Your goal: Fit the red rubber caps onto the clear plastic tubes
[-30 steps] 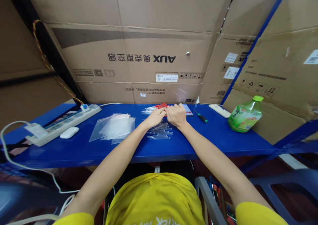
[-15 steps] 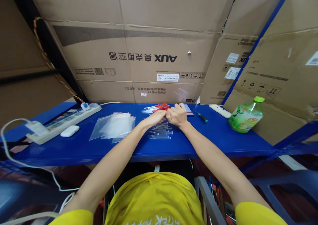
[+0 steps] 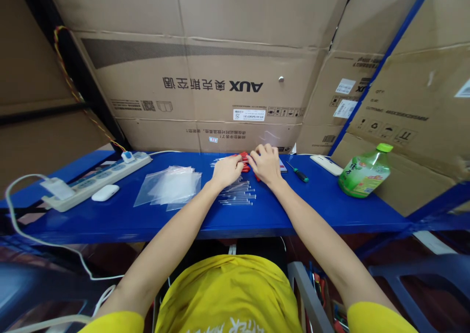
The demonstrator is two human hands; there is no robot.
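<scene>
My left hand (image 3: 227,170) reaches over a pile of red-handled tools with thin, pale shafts, which look like small screwdrivers (image 3: 244,157). Its fingers stretch forward, with the thumb apart beside the red handles; the fingertips are partly hidden. At the pile's right side, my right hand (image 3: 266,164) lies palm down with its fingers spread and bent. Some red shows under its edge, and I cannot make out anything held in it. Just nearer than the hands, several thin clear plastic tubes (image 3: 238,196) lie side by side on the blue table (image 3: 279,210).
Clear plastic bags (image 3: 172,186) lie to the left, near a white earphone case (image 3: 105,193) and a power strip (image 3: 103,178). To the right are a green-black screwdriver (image 3: 300,174), a pale phone-like object (image 3: 326,165) and a green bottle (image 3: 365,171). Cardboard (image 3: 213,59) stands behind.
My hands were closed together over the table. They have moved apart, their fingers have loosened, and they now rest at the red-handled pile. The view has shifted slightly.
</scene>
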